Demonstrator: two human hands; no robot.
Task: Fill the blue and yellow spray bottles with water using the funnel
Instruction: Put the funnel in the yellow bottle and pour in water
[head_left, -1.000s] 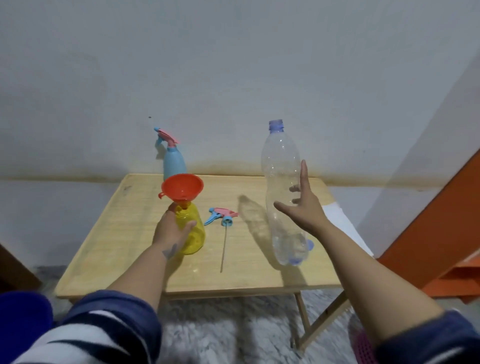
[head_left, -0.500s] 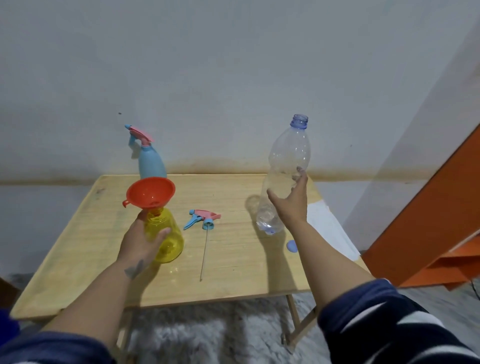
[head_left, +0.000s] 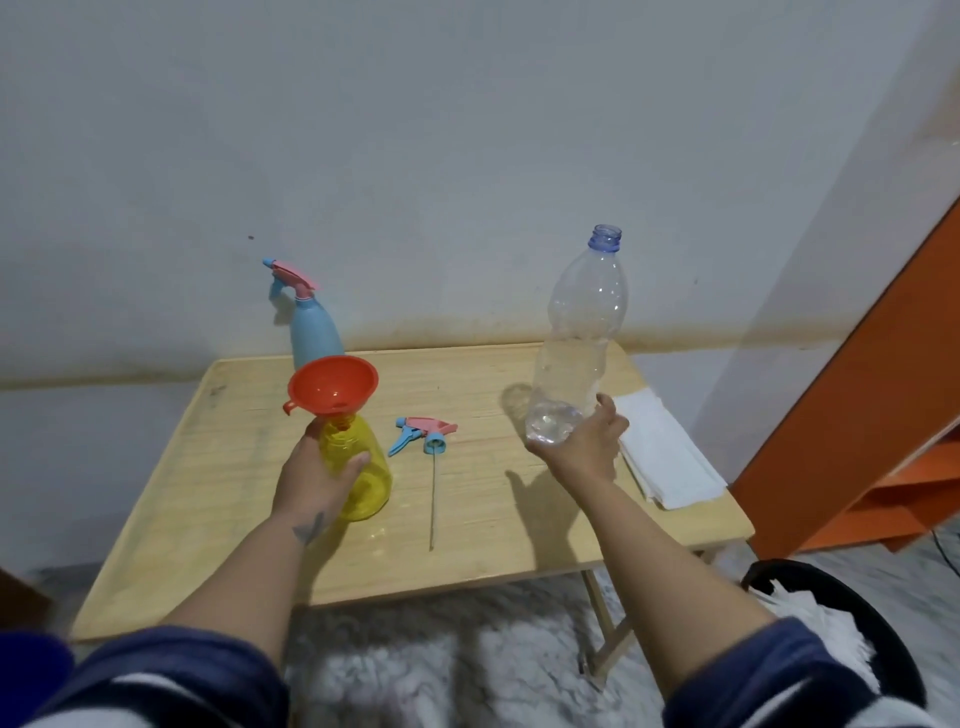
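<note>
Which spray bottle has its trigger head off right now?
The yellow spray bottle, gripped by the left hand, funnel in its neck; the blue one behind remains capped.

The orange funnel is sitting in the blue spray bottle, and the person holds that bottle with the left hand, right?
Not quite. In the head view the orange funnel sits in the yellow spray bottle, and the left hand holds that one. The blue spray bottle stands behind it.

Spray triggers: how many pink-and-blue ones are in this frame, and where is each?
2. One spray trigger is screwed onto the blue spray bottle at the table's back edge; the other spray trigger lies loose on the table, right of the yellow spray bottle.
</note>
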